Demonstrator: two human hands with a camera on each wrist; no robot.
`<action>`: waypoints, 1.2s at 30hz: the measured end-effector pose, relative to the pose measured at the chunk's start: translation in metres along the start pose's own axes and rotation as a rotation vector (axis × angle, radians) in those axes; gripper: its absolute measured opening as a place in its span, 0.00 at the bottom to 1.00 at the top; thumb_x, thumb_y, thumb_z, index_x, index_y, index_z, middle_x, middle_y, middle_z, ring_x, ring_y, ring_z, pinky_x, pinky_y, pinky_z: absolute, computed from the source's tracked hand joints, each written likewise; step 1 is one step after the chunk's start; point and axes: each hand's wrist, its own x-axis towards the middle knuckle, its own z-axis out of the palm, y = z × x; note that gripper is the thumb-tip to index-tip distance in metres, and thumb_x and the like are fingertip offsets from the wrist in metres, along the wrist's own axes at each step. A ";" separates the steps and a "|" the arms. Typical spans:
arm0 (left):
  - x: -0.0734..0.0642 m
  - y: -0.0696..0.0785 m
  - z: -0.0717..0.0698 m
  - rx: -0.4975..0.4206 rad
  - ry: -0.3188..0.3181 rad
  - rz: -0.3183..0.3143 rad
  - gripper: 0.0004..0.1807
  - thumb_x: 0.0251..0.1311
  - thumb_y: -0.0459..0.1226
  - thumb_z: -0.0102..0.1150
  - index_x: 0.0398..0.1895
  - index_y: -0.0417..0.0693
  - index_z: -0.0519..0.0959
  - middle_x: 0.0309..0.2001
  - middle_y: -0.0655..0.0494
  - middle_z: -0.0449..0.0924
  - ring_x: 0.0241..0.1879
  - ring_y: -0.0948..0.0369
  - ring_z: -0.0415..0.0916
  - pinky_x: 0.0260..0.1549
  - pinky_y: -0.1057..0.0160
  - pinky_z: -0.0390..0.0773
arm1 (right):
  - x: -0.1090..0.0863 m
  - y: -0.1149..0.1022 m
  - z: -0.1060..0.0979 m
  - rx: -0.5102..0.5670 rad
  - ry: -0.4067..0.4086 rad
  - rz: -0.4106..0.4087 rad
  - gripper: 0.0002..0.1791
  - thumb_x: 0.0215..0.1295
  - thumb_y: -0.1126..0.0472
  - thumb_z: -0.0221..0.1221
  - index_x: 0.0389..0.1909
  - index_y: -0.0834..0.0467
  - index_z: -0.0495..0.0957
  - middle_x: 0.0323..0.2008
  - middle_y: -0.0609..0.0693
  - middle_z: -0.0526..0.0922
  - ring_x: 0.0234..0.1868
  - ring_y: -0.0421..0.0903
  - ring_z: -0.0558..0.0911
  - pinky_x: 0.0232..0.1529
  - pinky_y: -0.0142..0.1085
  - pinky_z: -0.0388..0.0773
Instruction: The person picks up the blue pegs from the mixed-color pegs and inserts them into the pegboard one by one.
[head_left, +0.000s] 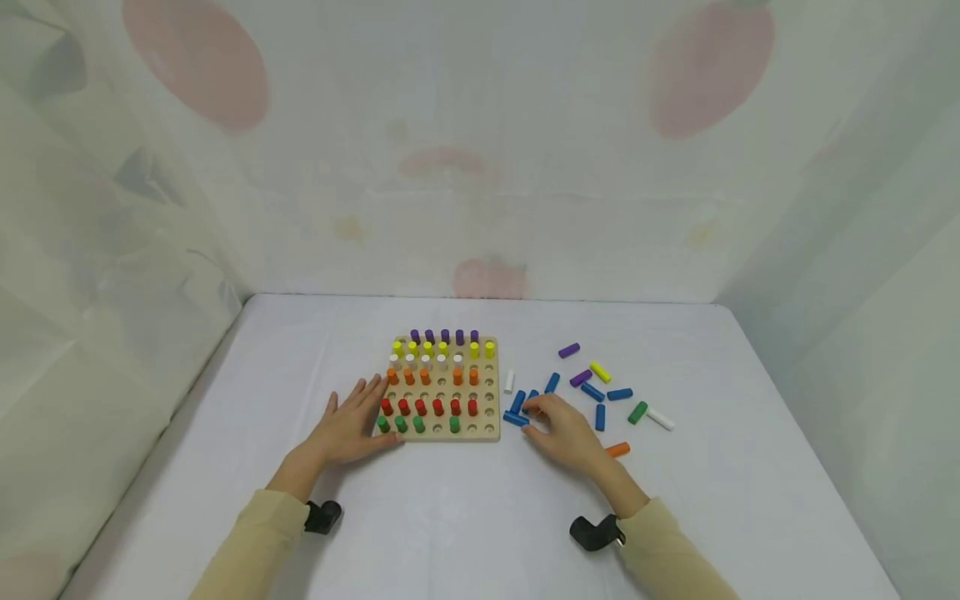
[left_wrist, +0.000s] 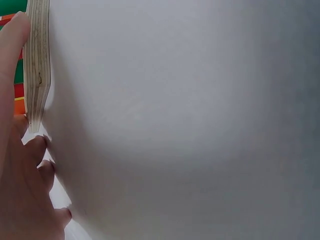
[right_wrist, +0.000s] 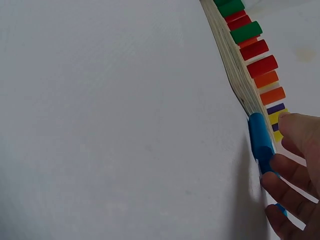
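My left hand [head_left: 348,429] lies with its fingers spread along the left edge of the wooden pegboard [head_left: 486,433], its thumb at the front corner. Standing in the board are rows of pegs, such as a red peg [head_left: 438,407], a green peg [head_left: 454,424] and an orange peg [head_left: 457,377]. Just right of the board, my right hand [head_left: 566,433] is low over several loose blue pegs, thumb and fingers apart. One blue peg [right_wrist: 260,135] lies beside the fingertips in the right wrist view; another blue peg [head_left: 532,398] is partly hidden by the fingers.
Loose pegs lie scattered right of the board: a purple peg [head_left: 569,351], a yellow peg [head_left: 600,372], a green peg [head_left: 637,412], a white peg [head_left: 660,419] and more blue ones. An orange peg [head_left: 618,450] is beside the right wrist. White cloth [head_left: 450,517] covers the table.
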 end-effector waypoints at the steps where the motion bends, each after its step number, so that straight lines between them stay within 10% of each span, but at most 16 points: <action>1: 0.000 0.000 0.000 0.002 0.001 0.000 0.57 0.45 0.70 0.51 0.73 0.53 0.44 0.73 0.48 0.45 0.71 0.44 0.41 0.61 0.32 0.35 | 0.000 -0.001 0.001 0.001 0.000 0.007 0.17 0.56 0.58 0.64 0.47 0.55 0.76 0.41 0.45 0.78 0.40 0.36 0.76 0.43 0.30 0.78; 36: 0.002 0.000 0.002 -0.013 -0.003 -0.024 0.58 0.44 0.70 0.53 0.73 0.54 0.44 0.73 0.48 0.45 0.71 0.44 0.40 0.62 0.33 0.33 | 0.011 -0.006 0.020 -0.163 0.086 0.058 0.12 0.52 0.54 0.66 0.38 0.49 0.80 0.28 0.41 0.74 0.29 0.37 0.70 0.28 0.31 0.63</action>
